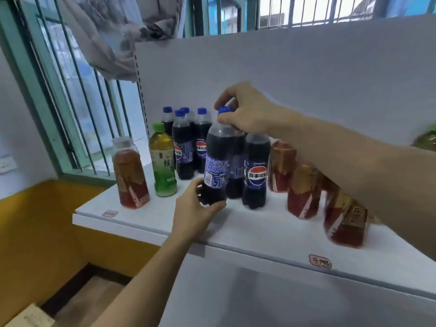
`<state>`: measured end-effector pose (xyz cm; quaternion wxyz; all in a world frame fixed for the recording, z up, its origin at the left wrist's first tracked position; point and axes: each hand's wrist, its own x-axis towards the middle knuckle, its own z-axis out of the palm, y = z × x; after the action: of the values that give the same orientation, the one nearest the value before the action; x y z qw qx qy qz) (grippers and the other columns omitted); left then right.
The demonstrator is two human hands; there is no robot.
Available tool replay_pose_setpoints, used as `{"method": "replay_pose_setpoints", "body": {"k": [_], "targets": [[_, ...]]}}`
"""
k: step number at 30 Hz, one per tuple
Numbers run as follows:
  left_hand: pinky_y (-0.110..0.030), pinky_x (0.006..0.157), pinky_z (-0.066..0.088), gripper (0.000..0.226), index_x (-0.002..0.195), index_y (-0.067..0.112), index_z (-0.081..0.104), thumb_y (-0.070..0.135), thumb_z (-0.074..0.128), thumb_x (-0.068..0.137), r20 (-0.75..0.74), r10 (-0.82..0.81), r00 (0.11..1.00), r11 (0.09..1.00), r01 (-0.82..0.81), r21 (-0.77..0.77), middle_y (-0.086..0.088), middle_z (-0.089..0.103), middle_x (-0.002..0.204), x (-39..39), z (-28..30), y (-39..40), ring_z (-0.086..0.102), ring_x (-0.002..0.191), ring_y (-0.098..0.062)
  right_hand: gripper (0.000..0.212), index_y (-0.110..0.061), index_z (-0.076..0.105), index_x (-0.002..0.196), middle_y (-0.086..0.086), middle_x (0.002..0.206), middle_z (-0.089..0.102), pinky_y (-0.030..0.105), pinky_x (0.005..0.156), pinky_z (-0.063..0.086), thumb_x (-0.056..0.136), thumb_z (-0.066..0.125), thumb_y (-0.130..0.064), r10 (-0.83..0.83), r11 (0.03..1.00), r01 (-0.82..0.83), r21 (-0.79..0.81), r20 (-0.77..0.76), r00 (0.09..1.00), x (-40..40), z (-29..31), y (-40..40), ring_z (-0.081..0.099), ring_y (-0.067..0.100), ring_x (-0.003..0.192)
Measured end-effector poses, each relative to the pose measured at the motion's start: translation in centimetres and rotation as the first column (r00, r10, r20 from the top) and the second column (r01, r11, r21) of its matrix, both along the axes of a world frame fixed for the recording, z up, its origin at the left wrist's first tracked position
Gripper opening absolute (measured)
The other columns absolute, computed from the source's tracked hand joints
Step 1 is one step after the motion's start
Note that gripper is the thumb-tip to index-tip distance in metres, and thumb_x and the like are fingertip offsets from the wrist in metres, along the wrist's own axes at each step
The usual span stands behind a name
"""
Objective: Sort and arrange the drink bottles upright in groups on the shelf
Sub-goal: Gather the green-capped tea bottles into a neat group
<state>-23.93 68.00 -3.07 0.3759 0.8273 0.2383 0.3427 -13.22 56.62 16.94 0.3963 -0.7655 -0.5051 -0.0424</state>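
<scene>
A dark cola bottle (218,159) with a blue cap stands slightly tilted on the white shelf (236,232). My right hand (245,112) pinches its cap from above, and my left hand (195,208) grips its base. Beside it stand two more cola bottles (256,171). Several cola bottles (186,147) are grouped further back. A green tea bottle (162,159) and a red tea bottle (129,173) stand at the left. Three red tea bottles (304,192) stand in a line at the right, partly behind my right forearm.
A white back panel (306,79) rises behind the shelf. A barred window (77,90) and hanging cloth are at the left. Another green bottle (427,138) shows at the far right edge. Price labels (320,261) stick on the shelf's front edge. Yellow wall lies below left.
</scene>
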Motion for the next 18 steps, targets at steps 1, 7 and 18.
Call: {"method": "replay_pose_setpoints", "body": {"k": [1,7,18], "targets": [[-0.026,0.092,0.053,0.071,0.136,0.024,0.056,0.031,0.090,0.074,-0.019,-0.024,1.000,1.000,0.024,-0.002,0.004,0.070,0.126,0.4,-0.1,0.8,0.064,0.105,-0.013,0.022,-0.011,0.066,0.114,0.011,0.111,0.062,0.025,0.070,0.056,0.093,0.068,-0.014,-0.039,0.999,0.040,-0.026,0.043,0.998,0.3,-0.2,1.4,0.064,0.018,0.082],[-0.011,0.070,0.041,0.063,0.127,0.023,0.058,0.032,0.089,0.073,-0.137,-0.123,0.983,0.992,0.117,-0.050,0.002,0.071,0.121,1.7,-0.7,3.7,0.061,0.094,-0.011,0.026,-0.019,0.067,0.121,-0.001,0.115,0.056,0.025,0.082,0.042,0.095,0.066,-0.019,-0.173,0.964,0.210,-0.162,0.216,0.961,0.8,-1.4,6.0,0.055,0.016,0.101],[-0.032,0.087,0.046,0.097,0.156,0.014,0.022,0.025,0.081,0.079,-0.205,-0.082,0.975,0.991,0.102,0.090,-0.010,0.062,0.134,2.3,-2.2,4.0,0.059,0.118,-0.031,0.060,-0.030,0.041,0.145,-0.004,0.126,0.054,0.030,0.085,0.057,0.092,0.068,-0.020,-0.202,0.979,0.200,0.036,0.067,0.977,-2.2,-7.4,1.5,0.068,0.011,0.089]]}}
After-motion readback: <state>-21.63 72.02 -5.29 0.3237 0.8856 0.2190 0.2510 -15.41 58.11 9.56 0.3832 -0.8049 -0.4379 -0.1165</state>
